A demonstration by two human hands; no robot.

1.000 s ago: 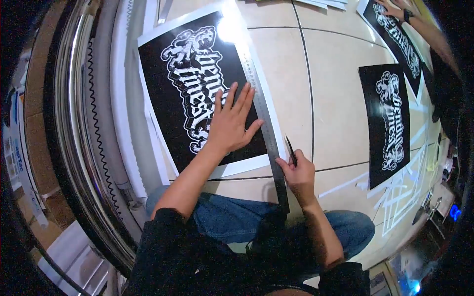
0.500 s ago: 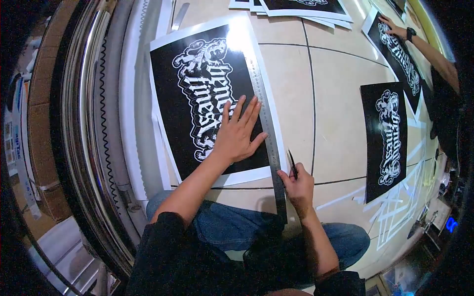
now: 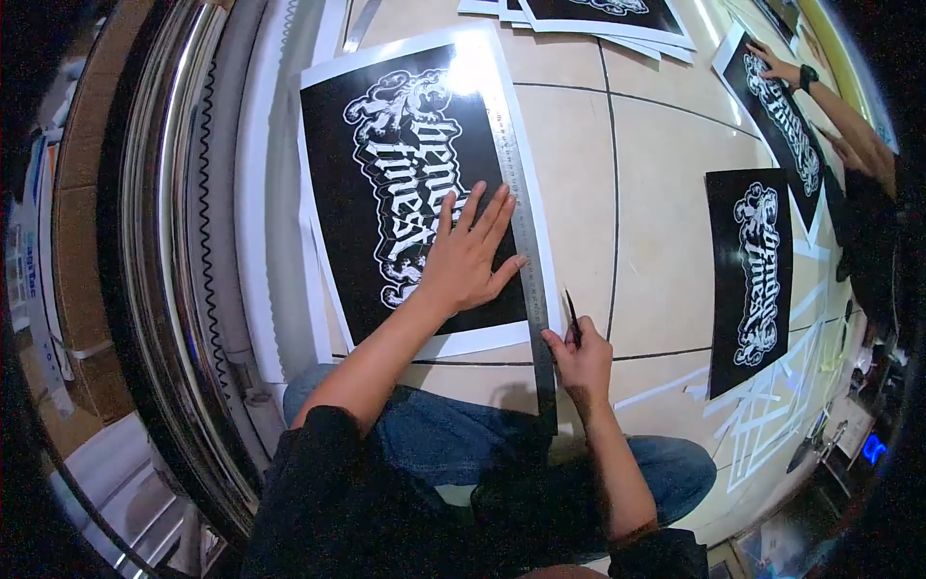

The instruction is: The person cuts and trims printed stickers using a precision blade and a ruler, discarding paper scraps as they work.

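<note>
A black print with white lettering and a lion lies on the tiled floor, with a white margin all round. Along its right margin runs a long steel ruler, its near end reaching past the print. My left hand is spread flat on the print, its fingertips and thumb at the ruler's left edge. Just right of the ruler's lower part is my right hand, closed round a slim dark knife whose point faces away from me. The thumb of that hand is at the ruler's edge.
Another black print lies to the right, near white paper strips. At far right, a co-worker's hand rests on a further print. More prints are stacked at the top. Long rolls stand along the left.
The view has shifted slightly. My hands and the ruler keep nearly the same place on the print. More of the co-worker's arms shows at the right.
</note>
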